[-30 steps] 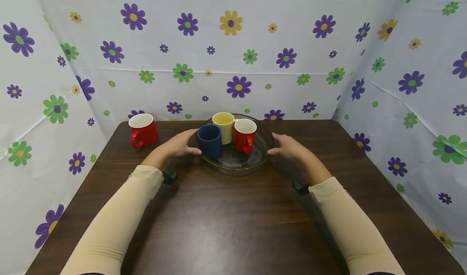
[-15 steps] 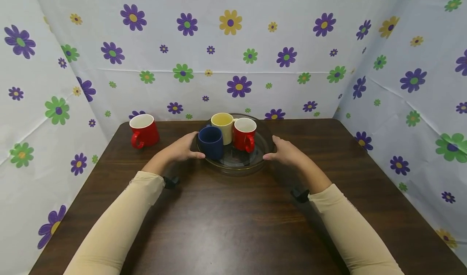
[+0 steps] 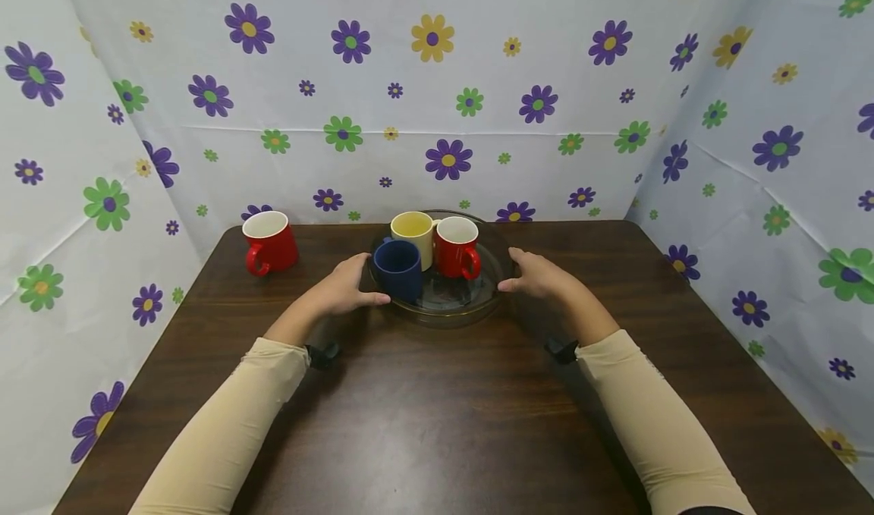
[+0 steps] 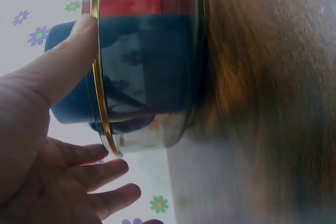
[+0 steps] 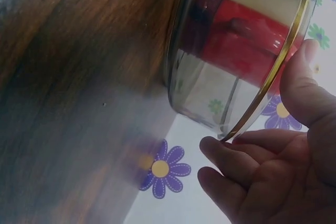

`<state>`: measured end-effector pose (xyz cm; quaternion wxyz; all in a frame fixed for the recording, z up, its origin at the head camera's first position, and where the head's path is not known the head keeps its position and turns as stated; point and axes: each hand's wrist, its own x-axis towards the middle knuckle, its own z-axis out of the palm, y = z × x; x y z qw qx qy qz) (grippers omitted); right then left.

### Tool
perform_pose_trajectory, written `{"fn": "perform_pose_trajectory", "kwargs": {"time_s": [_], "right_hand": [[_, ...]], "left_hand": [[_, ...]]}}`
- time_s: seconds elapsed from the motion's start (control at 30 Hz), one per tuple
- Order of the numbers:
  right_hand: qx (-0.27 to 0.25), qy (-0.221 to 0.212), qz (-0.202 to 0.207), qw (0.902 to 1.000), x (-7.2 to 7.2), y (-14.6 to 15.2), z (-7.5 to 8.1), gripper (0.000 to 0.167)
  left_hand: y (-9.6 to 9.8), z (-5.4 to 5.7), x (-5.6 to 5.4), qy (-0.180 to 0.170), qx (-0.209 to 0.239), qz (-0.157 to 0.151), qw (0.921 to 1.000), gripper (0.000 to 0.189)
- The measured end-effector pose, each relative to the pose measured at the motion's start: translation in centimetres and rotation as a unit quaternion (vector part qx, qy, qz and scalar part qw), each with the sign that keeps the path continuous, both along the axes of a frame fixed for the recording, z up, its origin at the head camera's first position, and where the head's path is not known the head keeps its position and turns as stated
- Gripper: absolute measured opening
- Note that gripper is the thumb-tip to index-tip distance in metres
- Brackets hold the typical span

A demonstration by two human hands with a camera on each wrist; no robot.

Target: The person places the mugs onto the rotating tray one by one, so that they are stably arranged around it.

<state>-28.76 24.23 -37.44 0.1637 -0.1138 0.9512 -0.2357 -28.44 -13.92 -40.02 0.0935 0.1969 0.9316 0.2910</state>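
Note:
A clear glass bowl (image 3: 442,315) with a gold rim stands at the back of the table, holding a dark blue mug (image 3: 401,276), a pale yellow mug (image 3: 425,251) and a red mug (image 3: 451,257) with a white inside. At the bowl's left side is my left hand (image 3: 339,287), its fingers spread and its thumb lying across the gold rim (image 4: 100,87) beside the blue mug. My right hand (image 3: 542,276) is at the opposite side. There the thumb is close to the rim (image 5: 283,56), and the fingertips (image 5: 212,145) reach the rim's outer edge.
Another red mug (image 3: 273,246), white inside, stands on the dark wooden table (image 3: 437,416) to the left, handle toward me. A white cloth (image 3: 437,60) with printed flowers hangs behind the table and along both sides.
The bowl has turned counterclockwise: the blue mug shifted right and nearer, the yellow one left, the red one's handle to the right. My left thumb moved inward; my right hand came in, then eased back.

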Motion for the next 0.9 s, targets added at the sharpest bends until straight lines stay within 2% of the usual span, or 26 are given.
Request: {"fn": "perform_pose_trajectory", "kwargs": {"time_s": [0.23,0.37,0.43,0.5,0.57,0.67,0.77,0.9], "right_hand": [[-0.024,-0.011,-0.011,0.9996,-0.2,0.4,-0.2,0.091],[-0.030,-0.016,-0.011,0.9994,-0.1,0.5,-0.3,0.090],[-0.034,-0.016,-0.010,0.9993,-0.1,0.4,-0.3,0.090],[-0.031,-0.011,-0.007,0.9994,-0.1,0.4,-0.3,0.089],[-0.026,-0.005,-0.005,0.9996,-0.1,0.4,-0.2,0.089],[-0.020,0.003,0.000,0.9998,-0.2,0.5,-0.3,0.088],[-0.019,0.007,0.005,0.9998,-0.3,0.6,-0.4,0.087],[-0.014,0.010,0.011,0.9998,-0.3,0.7,-0.6,0.088]], "left_hand": [[-0.9,0.3,0.1,-0.009,0.008,-0.005,0.9999,0.090],[-2.1,1.0,0.3,-0.003,0.018,0.011,0.9998,0.078],[-3.0,1.7,0.5,0.016,0.026,0.033,0.9990,0.063],[-4.1,2.5,0.8,0.058,0.030,0.063,0.9959,0.046],[-5.2,3.2,1.0,0.110,0.027,0.112,0.9873,0.031],[-7.2,3.9,1.2,0.168,0.008,0.203,0.9646,0.027],[-9.6,4.0,1.1,0.172,-0.014,0.281,0.9440,0.038],[-12.8,3.4,0.8,0.147,-0.053,0.349,0.9239,0.056]]}}
